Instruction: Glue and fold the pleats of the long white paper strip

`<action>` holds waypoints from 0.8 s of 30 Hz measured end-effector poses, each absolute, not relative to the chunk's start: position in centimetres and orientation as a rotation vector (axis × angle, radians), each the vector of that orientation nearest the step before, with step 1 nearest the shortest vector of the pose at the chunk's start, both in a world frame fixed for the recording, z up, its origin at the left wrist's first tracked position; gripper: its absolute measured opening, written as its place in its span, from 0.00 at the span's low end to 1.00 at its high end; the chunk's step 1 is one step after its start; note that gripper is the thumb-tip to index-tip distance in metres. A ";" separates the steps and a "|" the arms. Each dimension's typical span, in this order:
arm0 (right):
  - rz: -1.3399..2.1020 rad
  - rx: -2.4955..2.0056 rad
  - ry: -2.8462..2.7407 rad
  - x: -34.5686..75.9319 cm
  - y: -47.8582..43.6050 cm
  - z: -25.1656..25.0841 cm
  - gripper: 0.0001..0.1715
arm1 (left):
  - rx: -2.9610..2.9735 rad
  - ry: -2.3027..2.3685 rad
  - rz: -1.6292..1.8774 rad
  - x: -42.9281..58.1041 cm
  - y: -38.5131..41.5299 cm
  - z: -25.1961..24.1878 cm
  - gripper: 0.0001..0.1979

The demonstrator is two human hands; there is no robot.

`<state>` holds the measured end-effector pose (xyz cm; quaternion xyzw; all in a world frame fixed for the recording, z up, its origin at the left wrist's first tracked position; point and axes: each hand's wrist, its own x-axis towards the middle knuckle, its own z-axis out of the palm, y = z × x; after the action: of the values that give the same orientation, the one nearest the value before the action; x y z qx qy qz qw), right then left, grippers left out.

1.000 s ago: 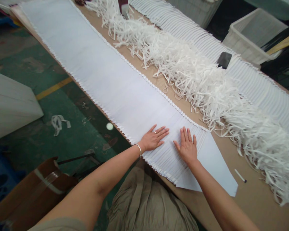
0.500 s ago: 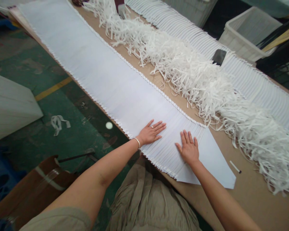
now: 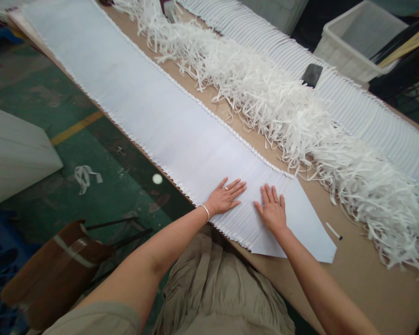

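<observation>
A long row of overlapping white paper sheets (image 3: pixel 153 111) runs along the near side of the table, fanned so that their edges form narrow steps. My left hand (image 3: pixel 225 196) lies flat on the row, fingers spread, with a ring and a bracelet showing. To its right, my right hand (image 3: pixel 273 209) also rests open on the sheets near the row's end. Past it the top sheet's pointed flap (image 3: pixel 309 223) lies uncovered. Neither hand grips anything.
Behind the row lies a long heap of white strips (image 3: pixel 265 88) on the brown tabletop (image 3: pixel 366 279). Farther back are a second fanned row (image 3: pixel 359 102), a dark block (image 3: pixel 312 75) and a white bin (image 3: pixel 356 42). A brown padded chair (image 3: pixel 56 274) stands at lower left.
My left hand has slid slightly to the right over the sheets, closer to my right hand. My right hand stays nearly in place. The view has shifted a little.
</observation>
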<state>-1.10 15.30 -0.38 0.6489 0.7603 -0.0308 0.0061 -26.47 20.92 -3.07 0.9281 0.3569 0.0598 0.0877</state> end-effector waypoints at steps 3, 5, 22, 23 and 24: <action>-0.064 2.084 2.353 -0.2 13.9 -0.8 0.42 | 2.767 1.065 0.185 -26.7 21.1 -3.4 0.32; -0.063 2.099 2.344 0.7 12.9 -1.0 0.42 | 2.770 1.067 0.187 -26.8 21.3 -3.4 0.32; -0.275 1.872 2.467 -1.5 17.5 -1.4 0.44 | 2.771 1.107 0.145 -25.4 20.4 -2.9 0.29; -0.274 1.877 2.461 -1.4 17.4 -1.6 0.44 | 2.769 1.105 0.148 -25.4 20.4 -2.9 0.29; -0.271 1.883 2.460 -1.2 17.2 -1.8 0.44 | 2.767 1.103 0.153 -25.4 20.4 -2.9 0.29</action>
<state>-1.23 17.17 -1.76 0.6054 0.7910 -0.0872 0.0161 -25.42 20.42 -2.88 0.9248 0.3686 0.0510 0.0793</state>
